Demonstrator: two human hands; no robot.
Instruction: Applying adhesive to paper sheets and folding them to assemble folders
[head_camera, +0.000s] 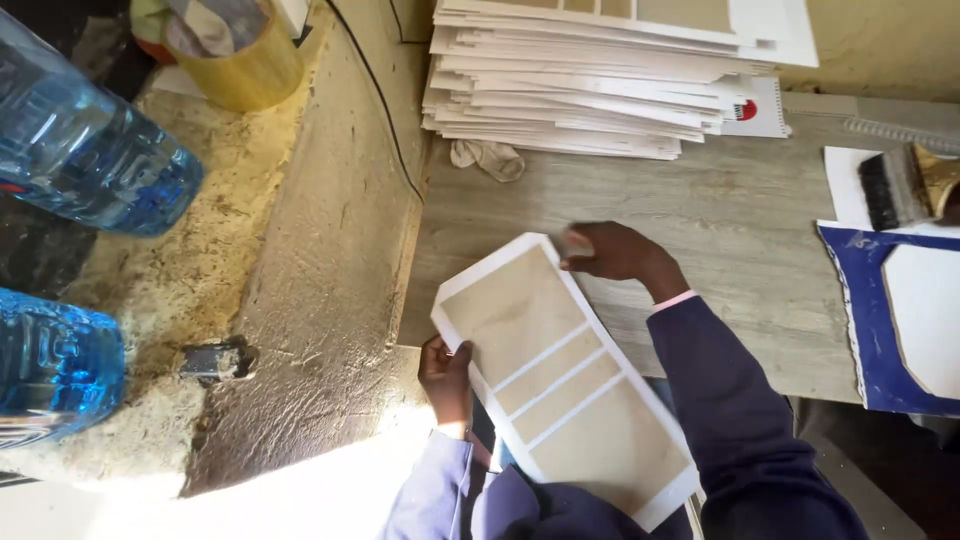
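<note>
The grey wood-grain desk (740, 230) has bare room in its middle, between the tall stack of white cardboard sheets (590, 90) at the far edge and the blue-and-white cut sheet (880, 320) at the right. A black-bristled brush (895, 185) lies just beyond that sheet. Left of the desk runs a rough concrete ledge (330, 250), with two blue plastic water bottles (90, 150) and a yellow tape roll (240, 65) farther left. The white cardboard sheet with tan panels (560, 375) overhangs the desk's near-left corner. The left hand (447, 375) has its grip closed on the sheet's left edge; the right hand (610, 250) pinches its far corner.
</note>
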